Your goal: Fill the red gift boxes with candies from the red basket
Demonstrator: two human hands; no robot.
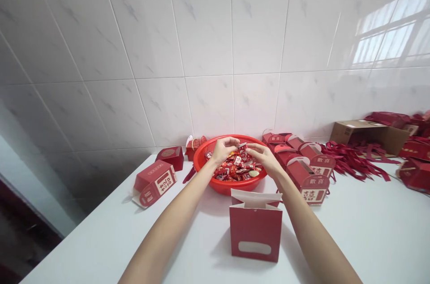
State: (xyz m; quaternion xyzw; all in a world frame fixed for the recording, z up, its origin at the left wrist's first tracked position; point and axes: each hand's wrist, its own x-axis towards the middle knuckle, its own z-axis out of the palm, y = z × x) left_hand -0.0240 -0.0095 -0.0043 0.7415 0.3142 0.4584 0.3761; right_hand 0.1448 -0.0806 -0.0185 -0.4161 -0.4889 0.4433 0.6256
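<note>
Head view: held candy (244,154), “歡喜” box (307,182)

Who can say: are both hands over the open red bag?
No, the left hand and right hand are both over the red basket of wrapped sweets.

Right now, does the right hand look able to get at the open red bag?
Likely yes: the open red bag stands upright in front of the red basket, and only the basket's near rim appears to lie between it and the right hand.
</note>
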